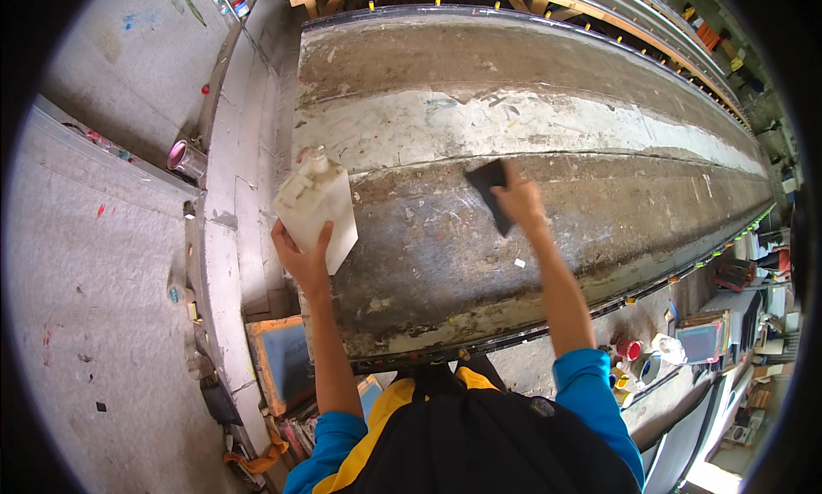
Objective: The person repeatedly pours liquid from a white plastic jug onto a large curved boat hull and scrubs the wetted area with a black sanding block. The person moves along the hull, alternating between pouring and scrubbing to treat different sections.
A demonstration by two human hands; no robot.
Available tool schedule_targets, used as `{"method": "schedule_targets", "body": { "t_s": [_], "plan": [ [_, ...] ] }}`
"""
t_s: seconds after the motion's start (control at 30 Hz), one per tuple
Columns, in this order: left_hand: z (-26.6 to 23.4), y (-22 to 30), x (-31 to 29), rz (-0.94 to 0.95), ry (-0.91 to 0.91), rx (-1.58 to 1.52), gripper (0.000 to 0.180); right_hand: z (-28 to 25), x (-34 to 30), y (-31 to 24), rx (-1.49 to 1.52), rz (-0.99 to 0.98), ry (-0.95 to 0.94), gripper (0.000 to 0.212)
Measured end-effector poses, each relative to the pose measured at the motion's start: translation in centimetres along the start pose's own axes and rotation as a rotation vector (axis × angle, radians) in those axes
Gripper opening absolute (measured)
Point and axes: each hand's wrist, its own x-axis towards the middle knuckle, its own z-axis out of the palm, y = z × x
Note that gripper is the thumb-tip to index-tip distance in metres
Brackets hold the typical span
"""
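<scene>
My left hand (304, 258) is closed round the lower side of an off-white plastic jug (325, 207), thumb on its face. The jug has a short neck at its far end and is held over the left end of a long, stained table (428, 276). To the right, my right hand (521, 201) grips a flat, dark, stiff-looking piece (488, 187) by its right edge. This piece resembles a spreader, but its exact kind is unclear. It lies over the table's brown surface; whether it touches cannot be told. Some blur covers the right fingers.
A pale strip (531, 122) runs along the table. Wood-framed screens (281, 366) lean below its near left corner. A paint can (184, 157) stands by the left wall ledge. Red and yellow containers (629, 350) sit on the floor at right. Another long table (582, 10) lies beyond.
</scene>
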Motion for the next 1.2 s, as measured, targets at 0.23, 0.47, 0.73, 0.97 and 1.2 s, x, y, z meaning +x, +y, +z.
{"method": "schedule_targets", "body": {
  "t_s": [0.23,0.47,0.73,0.97,1.2],
  "plan": [
    [2.2,1.0,-0.8,-0.029,-0.05,-0.014,0.065,-0.7,2.6,17.1,0.509,0.226,0.092,0.066],
    [3.2,1.1,-2.0,0.015,-0.03,0.023,0.064,5.1,-1.5,1.5,-0.487,0.059,0.332,0.034],
    [2.0,1.5,-3.1,0.091,0.089,0.081,0.064,4.4,-6.5,-9.7,0.119,-0.401,0.128,0.036],
    [4.3,4.0,-5.8,0.072,0.095,0.146,0.065,1.5,1.7,3.6,0.439,-0.05,0.003,0.059],
    [9.8,4.5,-9.3,0.035,0.044,0.092,0.066,-0.6,3.5,24.7,0.63,0.272,0.172,0.051]
  ]
}}
